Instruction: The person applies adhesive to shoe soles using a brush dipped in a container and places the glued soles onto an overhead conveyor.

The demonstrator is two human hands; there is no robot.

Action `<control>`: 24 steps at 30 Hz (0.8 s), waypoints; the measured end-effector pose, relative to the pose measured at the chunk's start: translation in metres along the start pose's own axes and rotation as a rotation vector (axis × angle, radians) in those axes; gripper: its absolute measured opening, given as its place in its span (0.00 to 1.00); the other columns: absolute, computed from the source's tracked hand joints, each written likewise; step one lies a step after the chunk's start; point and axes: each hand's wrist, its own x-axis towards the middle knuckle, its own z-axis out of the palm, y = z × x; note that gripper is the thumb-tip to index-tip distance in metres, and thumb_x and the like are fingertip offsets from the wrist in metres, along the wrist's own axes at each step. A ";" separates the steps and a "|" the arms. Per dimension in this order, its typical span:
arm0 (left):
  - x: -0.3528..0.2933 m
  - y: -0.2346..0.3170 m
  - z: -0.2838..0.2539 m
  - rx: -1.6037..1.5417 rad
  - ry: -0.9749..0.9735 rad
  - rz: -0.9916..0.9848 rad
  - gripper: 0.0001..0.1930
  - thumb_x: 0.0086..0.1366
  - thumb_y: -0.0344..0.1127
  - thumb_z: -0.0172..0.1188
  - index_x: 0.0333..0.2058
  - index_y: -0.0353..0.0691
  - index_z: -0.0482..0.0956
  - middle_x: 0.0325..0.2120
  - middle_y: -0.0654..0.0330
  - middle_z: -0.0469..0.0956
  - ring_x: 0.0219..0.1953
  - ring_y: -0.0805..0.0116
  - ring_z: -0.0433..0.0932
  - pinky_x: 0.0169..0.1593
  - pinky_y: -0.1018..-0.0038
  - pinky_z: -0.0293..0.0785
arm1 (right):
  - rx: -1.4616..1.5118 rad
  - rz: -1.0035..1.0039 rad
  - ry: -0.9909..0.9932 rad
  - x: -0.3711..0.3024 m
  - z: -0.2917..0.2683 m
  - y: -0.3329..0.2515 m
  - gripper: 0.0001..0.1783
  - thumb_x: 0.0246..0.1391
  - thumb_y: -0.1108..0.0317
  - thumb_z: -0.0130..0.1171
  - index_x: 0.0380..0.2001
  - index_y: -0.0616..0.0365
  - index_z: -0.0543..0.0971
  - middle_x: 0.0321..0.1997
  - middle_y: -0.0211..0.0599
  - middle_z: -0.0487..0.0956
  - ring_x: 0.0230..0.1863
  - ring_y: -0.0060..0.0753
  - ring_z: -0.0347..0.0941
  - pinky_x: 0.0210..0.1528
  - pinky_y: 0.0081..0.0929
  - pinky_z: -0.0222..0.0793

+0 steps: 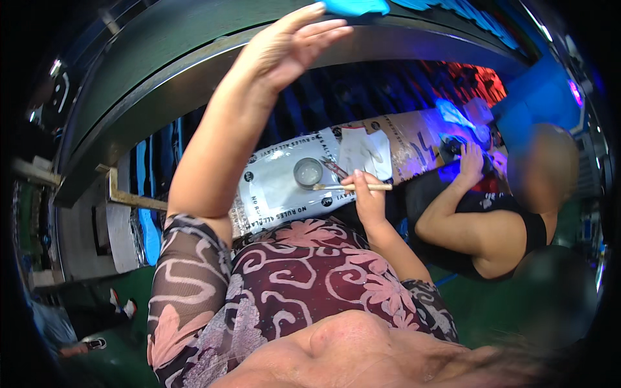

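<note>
My left hand (297,48) is raised at the far side, over the edge of a dark green belt. Its fingers are stretched out and apart. A fingertip reaches the edge of a bright blue piece (356,6); whether it touches, I cannot tell. Low and close to my body, my right hand (370,197) is closed round the pale wooden handle of a brush (385,187). The brush lies level, its tip pointing left beside a small round tin (308,173) with greyish contents. Just past the brush lie red-handled pliers (333,168) and white gloves (365,152).
Tin, pliers and gloves rest on a surface covered with printed plastic sheet (275,184). A metal rail (194,68) borders the belt (187,39). To the right, a co-worker (498,226) works close by at the same surface. More blue pieces (466,13) lie on the belt.
</note>
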 end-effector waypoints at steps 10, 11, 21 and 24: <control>-0.181 -0.078 -0.128 0.443 0.228 -0.365 0.21 0.59 0.37 0.54 0.50 0.35 0.66 0.35 0.53 0.76 0.34 0.68 0.76 0.39 0.77 0.73 | 0.072 0.125 0.101 0.000 -0.007 0.023 0.19 0.59 0.62 0.43 0.22 0.64 0.74 0.21 0.34 0.72 0.23 0.21 0.65 0.30 0.19 0.60; -0.217 -0.083 -0.152 0.530 0.437 -0.379 0.21 0.59 0.37 0.54 0.50 0.36 0.67 0.35 0.55 0.76 0.34 0.69 0.75 0.38 0.77 0.72 | 0.062 0.135 0.075 0.002 -0.008 0.022 0.19 0.59 0.61 0.43 0.22 0.65 0.73 0.22 0.35 0.72 0.23 0.21 0.64 0.30 0.19 0.60; -0.532 -0.039 -0.329 0.735 2.157 -0.024 0.23 0.51 0.42 0.62 0.43 0.35 0.70 0.41 0.52 0.71 0.44 0.53 0.68 0.47 0.59 0.65 | -0.009 0.160 -0.115 0.007 0.011 0.020 0.18 0.59 0.60 0.45 0.22 0.63 0.72 0.21 0.33 0.70 0.24 0.21 0.63 0.31 0.18 0.59; -0.533 -0.033 -0.356 0.210 1.926 -0.135 0.20 0.52 0.40 0.62 0.41 0.37 0.71 0.38 0.56 0.71 0.41 0.60 0.70 0.42 0.60 0.69 | -0.045 0.162 -0.089 0.007 0.002 0.020 0.19 0.59 0.60 0.43 0.23 0.64 0.73 0.22 0.35 0.72 0.25 0.21 0.64 0.32 0.20 0.60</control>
